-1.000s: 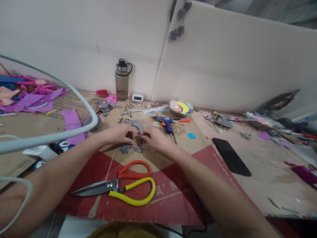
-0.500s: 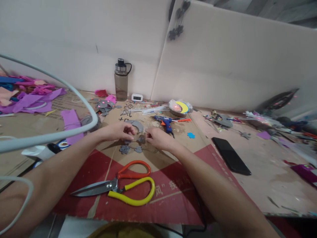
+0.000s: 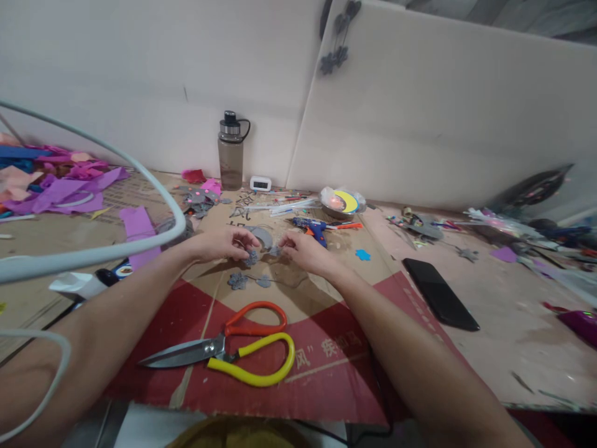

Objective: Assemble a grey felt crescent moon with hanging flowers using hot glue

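My left hand pinches a small grey felt flower just above the cardboard sheet. My right hand pinches another small grey flower piece a few centimetres to the right. Two more grey flowers lie flat on the cardboard below the hands, joined by a thin strand. A grey crescent of felt lies just behind the fingers. Large scissors with one orange and one yellow handle rest closed, nearer to me.
A blue glue gun, glue sticks and a bowl sit behind the hands. A water bottle and small clock stand by the wall. A black phone lies right; purple felt scraps left. White tubing crosses the left foreground.
Both hands have lifted slightly and moved away from me, carrying their grey flower pieces. The flowers on the cardboard and the scissors stay put.
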### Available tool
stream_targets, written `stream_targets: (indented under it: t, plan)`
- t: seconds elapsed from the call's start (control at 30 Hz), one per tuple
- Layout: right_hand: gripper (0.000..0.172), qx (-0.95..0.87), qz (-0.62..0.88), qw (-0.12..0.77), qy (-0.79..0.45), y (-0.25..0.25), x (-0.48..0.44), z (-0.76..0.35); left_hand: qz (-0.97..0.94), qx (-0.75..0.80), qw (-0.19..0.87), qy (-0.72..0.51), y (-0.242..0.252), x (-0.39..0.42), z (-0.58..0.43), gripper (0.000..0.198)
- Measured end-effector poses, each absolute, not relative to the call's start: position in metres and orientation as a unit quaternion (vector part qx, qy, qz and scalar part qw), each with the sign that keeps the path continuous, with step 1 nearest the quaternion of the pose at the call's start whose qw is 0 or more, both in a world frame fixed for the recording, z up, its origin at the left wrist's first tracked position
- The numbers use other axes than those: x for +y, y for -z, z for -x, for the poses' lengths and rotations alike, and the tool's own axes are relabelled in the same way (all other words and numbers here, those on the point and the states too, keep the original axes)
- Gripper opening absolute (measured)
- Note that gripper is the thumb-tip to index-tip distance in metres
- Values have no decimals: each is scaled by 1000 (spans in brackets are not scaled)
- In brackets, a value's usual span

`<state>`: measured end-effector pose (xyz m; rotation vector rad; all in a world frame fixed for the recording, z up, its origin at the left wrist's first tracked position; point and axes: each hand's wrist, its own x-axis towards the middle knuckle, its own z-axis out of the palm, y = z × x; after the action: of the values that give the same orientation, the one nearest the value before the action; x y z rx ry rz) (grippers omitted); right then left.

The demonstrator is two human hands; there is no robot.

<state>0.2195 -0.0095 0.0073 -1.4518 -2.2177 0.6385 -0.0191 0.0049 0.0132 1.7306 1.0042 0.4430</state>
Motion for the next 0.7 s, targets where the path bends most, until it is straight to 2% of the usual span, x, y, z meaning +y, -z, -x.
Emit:
stream_targets:
  t: [0.2, 0.7]
  plan:
    - [20, -807, 519, 169, -225, -4, -5, -221, -721, 435, 509, -178, -16, 4, 19, 37]
    - [18, -807, 511, 192, -225, -4, -5, -223, -723, 436, 507, -170, -14, 8, 22, 39]
